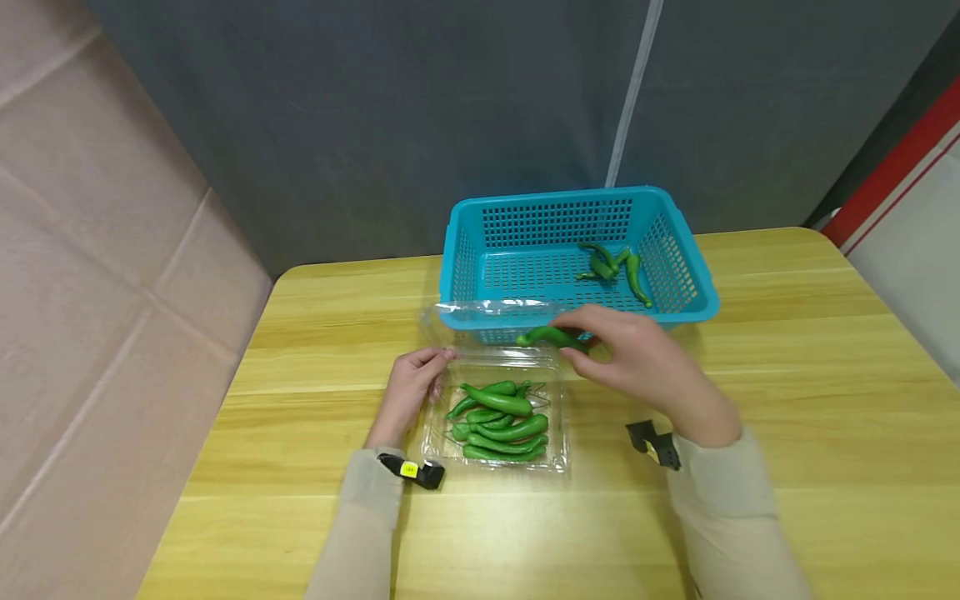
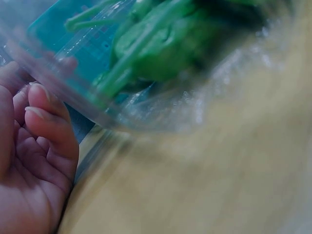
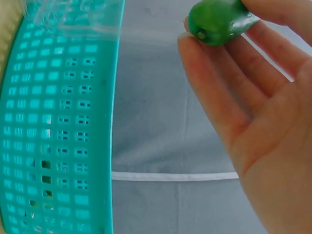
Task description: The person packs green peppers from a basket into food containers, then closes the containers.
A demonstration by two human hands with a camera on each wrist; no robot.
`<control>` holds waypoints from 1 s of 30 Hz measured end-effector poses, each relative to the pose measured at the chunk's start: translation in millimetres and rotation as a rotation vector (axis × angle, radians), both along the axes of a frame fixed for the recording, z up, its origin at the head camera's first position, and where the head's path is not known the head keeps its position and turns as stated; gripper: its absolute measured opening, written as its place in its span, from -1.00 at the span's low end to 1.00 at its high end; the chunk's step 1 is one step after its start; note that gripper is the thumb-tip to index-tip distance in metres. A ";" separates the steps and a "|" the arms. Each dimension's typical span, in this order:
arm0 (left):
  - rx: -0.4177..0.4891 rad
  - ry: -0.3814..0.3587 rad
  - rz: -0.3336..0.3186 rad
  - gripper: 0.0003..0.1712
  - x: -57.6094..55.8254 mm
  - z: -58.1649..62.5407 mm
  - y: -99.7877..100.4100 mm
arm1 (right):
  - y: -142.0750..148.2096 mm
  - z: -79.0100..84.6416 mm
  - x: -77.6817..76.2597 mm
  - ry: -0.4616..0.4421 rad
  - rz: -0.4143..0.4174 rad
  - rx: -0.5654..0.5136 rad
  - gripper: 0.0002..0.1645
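1. R hand (image 1: 630, 346), right of centre in head frame: thumb & fingertips narrow round one green pepper (image 1: 551, 336), held above the clear box's back edge. Risk: slick, curved skin + fingertip-only hold, so it could roll or slip out.
2. L hand (image 1: 411, 383), left of centre: thumb & fingers pinch the clear box (image 1: 495, 465) at its upper-left edge. Thin plastic, so too hard a squeeze prob. buckles it; too loose & the box could skid on the table (image 1: 337, 358).
3. Lid (image 1: 495, 308), mid-frame, is raised & overlaps the front of the blue basket (image 1: 517, 271). A bump from the R wrist could flip it down onto the pepper pile (image 1: 510, 431) in the box, lower centre.
4. Pile's heaped a bit unevenly; another on top might slide off, esp. if dropped.
5. Head view only: loose peppers (image 1: 600, 267) lying in the basket, upper right of centre.
6. L-wrist view: curled fingers (image 2: 53, 122) at left, beside the box wall, w/ peppers blurred thru plastic up top; thumb's grip unclear there.
7. R-wrist view: pepper's blunt end near top right, plus palm side of the R hand, which head view hides.
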State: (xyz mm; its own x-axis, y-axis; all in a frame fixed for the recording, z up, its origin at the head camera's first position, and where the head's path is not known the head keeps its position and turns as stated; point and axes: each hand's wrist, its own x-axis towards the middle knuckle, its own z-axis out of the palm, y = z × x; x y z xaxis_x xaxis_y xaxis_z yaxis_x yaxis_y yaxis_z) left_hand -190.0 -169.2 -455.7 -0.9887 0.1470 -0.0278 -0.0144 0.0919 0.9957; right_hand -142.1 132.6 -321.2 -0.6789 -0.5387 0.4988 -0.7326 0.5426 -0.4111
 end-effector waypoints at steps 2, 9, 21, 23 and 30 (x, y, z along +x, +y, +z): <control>-0.002 -0.001 0.002 -0.55 0.2 0.0 0.1 | -2.8 -0.6 0.0 -0.009 0.010 0.008 -0.65; -0.003 0.002 0.002 -0.56 0.2 -0.6 0.4 | -13.1 -6.3 -0.9 -0.052 0.024 0.052 -0.68; 0.007 -0.004 0.002 -0.56 1.4 0.6 0.3 | -34.8 -16.8 -3.5 -0.153 -0.038 0.202 -0.62; 0.005 -0.004 0.002 -0.57 1.5 0.9 0.3 | -37.8 -19.0 -4.1 -0.154 -0.046 0.215 -0.62; -0.003 0.000 0.006 -0.58 0.1 0.6 0.2 | -46.8 -26.9 -5.4 -0.172 -0.018 0.220 -0.64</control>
State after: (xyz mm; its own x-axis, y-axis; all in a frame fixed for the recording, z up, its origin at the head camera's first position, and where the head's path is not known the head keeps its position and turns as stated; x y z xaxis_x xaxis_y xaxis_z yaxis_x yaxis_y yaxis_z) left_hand -189.8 -169.0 -455.1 -0.9896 0.1411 -0.0283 -0.0150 0.0943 0.9954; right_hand -147.5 85.8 -348.0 -0.7541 -0.6082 0.2478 -0.6515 0.6450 -0.3995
